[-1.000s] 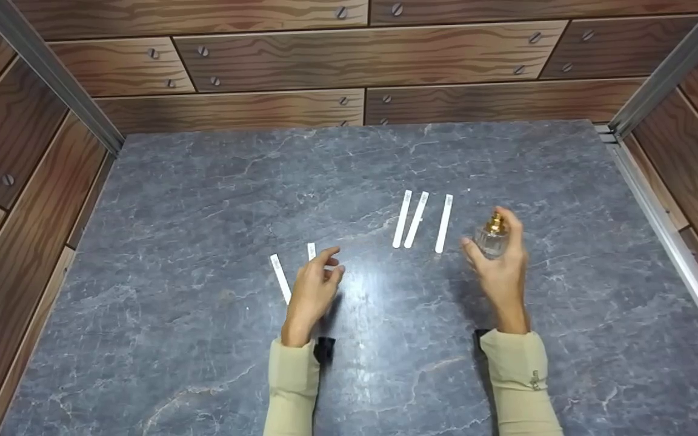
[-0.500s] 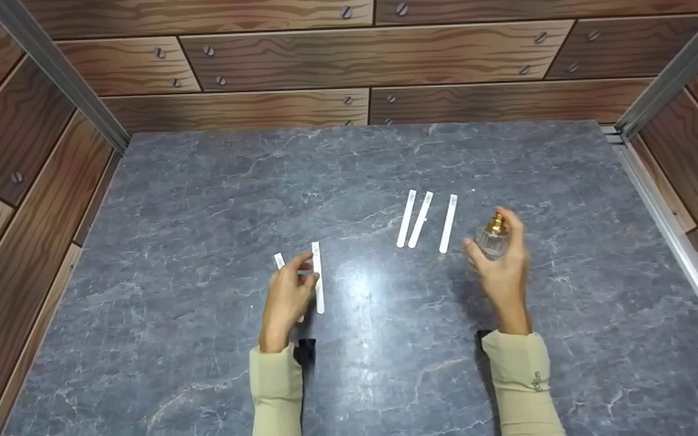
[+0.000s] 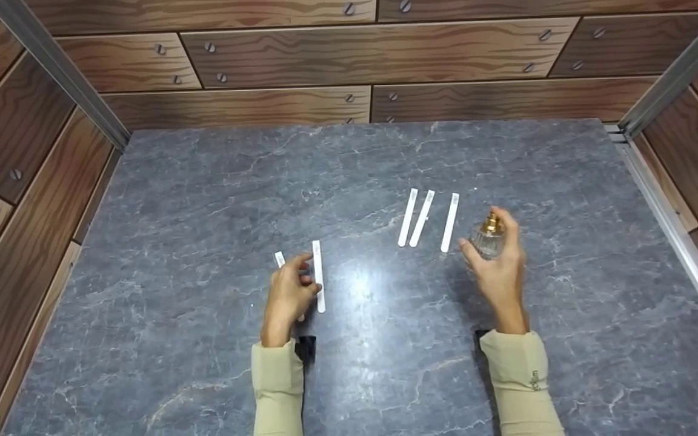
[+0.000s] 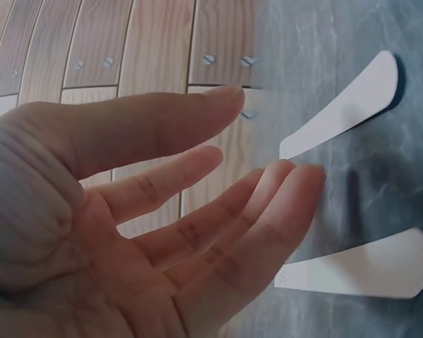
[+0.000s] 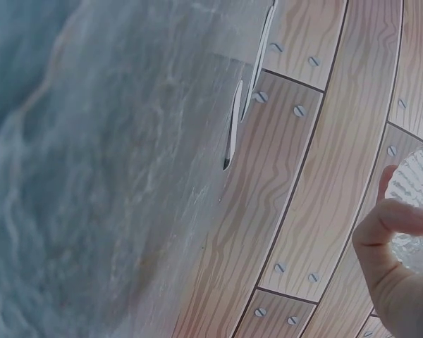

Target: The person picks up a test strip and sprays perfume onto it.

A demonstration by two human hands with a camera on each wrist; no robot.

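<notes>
In the head view my right hand (image 3: 499, 275) grips a clear glass perfume bottle (image 3: 485, 241) above the table, a finger on its gold spray top. Its ribbed glass (image 5: 414, 184) shows at the edge of the right wrist view. My left hand (image 3: 288, 292) hovers over two white paper test strips, thumb and fingers apart and holding nothing in the left wrist view. One strip (image 3: 319, 278) lies just right of that hand; another strip (image 3: 279, 259) is mostly hidden beneath it. Both strips' rounded ends point toward me.
Three more white strips lie between the hands: a left one (image 3: 408, 218), a middle one (image 3: 422, 218) and a right one (image 3: 449, 223). The grey marbled table (image 3: 216, 188) is bounded by wood-patterned walls (image 3: 276, 60) and a metal rail (image 3: 676, 236) at right.
My left hand has moved left, from over the right strip of the near pair to over the left one, uncovering the right strip. The right hand still holds the perfume bottle nearly in place.
</notes>
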